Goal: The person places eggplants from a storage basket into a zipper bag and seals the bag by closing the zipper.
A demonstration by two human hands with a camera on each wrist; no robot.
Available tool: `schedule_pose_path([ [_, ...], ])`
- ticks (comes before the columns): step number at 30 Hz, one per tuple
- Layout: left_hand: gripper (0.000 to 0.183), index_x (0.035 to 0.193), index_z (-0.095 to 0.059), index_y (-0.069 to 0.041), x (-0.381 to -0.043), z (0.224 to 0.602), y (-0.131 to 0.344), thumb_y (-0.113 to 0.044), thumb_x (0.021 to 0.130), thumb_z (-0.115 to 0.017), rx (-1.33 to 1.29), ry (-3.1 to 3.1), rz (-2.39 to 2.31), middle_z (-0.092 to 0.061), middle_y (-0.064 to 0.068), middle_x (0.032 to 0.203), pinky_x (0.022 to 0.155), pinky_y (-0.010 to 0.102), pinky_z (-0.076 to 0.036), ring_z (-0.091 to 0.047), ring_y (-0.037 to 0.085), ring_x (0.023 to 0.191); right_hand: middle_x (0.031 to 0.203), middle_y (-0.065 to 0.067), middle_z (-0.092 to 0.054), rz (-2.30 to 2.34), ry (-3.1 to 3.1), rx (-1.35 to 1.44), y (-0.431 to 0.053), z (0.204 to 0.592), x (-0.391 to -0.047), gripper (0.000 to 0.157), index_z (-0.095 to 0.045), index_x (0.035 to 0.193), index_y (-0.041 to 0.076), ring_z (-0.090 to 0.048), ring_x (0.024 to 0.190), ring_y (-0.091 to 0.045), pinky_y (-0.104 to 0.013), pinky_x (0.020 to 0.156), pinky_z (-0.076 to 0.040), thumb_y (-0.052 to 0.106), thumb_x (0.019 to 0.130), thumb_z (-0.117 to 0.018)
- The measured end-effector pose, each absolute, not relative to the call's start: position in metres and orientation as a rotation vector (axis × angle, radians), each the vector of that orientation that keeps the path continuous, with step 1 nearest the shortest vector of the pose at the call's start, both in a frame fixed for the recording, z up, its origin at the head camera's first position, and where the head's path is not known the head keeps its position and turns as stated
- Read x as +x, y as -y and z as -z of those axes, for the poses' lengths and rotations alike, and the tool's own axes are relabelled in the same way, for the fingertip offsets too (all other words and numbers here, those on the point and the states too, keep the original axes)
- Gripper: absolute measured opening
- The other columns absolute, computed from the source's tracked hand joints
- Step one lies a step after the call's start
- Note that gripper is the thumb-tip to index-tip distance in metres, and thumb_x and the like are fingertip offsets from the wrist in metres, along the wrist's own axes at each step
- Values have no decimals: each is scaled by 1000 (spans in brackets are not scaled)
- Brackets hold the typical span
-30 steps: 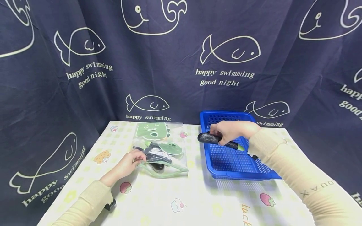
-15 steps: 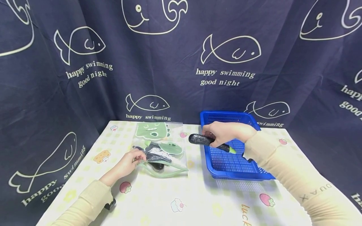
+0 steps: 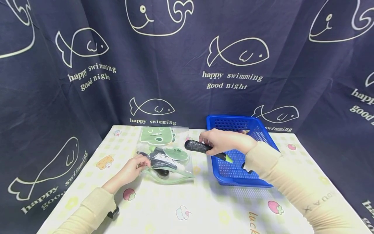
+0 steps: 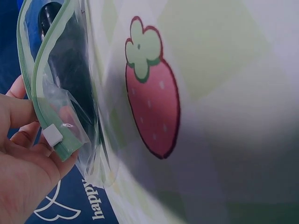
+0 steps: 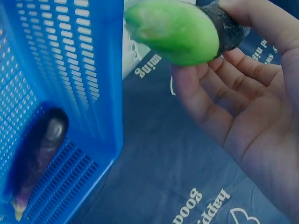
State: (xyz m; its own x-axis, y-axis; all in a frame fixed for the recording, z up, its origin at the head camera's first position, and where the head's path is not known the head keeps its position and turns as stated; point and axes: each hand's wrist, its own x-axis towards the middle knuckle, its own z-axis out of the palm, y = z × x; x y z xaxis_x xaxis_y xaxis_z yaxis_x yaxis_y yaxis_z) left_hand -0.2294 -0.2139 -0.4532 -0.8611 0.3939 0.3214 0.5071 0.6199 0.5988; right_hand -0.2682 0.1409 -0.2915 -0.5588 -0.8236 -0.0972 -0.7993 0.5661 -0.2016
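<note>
My right hand (image 3: 217, 141) grips a long dark eggplant (image 3: 195, 146) with a bright green end, above the left rim of the blue basket (image 3: 215, 167). In the right wrist view that green end (image 5: 173, 30) is close to the camera, thumb and fingers around the dark part. My left hand (image 3: 136, 167) pinches the corner of a clear zip bag (image 3: 176, 153) beside its white slider (image 4: 53, 135). The bag's mouth gapes toward me. Dark vegetables (image 3: 163, 159) lie inside it, partly covered by the bag's green print.
Another eggplant (image 5: 39, 151), purplish-black, lies in the basket; in the head view mostly its pale tip (image 3: 244, 131) shows past my arm. A patterned cloth (image 3: 163, 211) covers the table. Behind hangs a dark blue curtain (image 3: 187, 78) with fish drawings.
My right hand has carried the eggplant leftward from over the basket to its left rim, toward the bag. The left hand and bag have stayed in place.
</note>
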Motion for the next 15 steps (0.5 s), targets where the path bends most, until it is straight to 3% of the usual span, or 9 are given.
schedule_pose_path([
  [15, 28, 79, -59, -16, -233, 455, 214, 11, 71, -60, -787, 2639, 1060, -50, -3, 77, 65, 24, -44, -48, 12, 74, 81, 0, -61, 276, -2646, -1429, -116, 305, -257, 36, -51, 104, 8, -53, 62, -6, -20, 63, -45, 20, 74, -68],
])
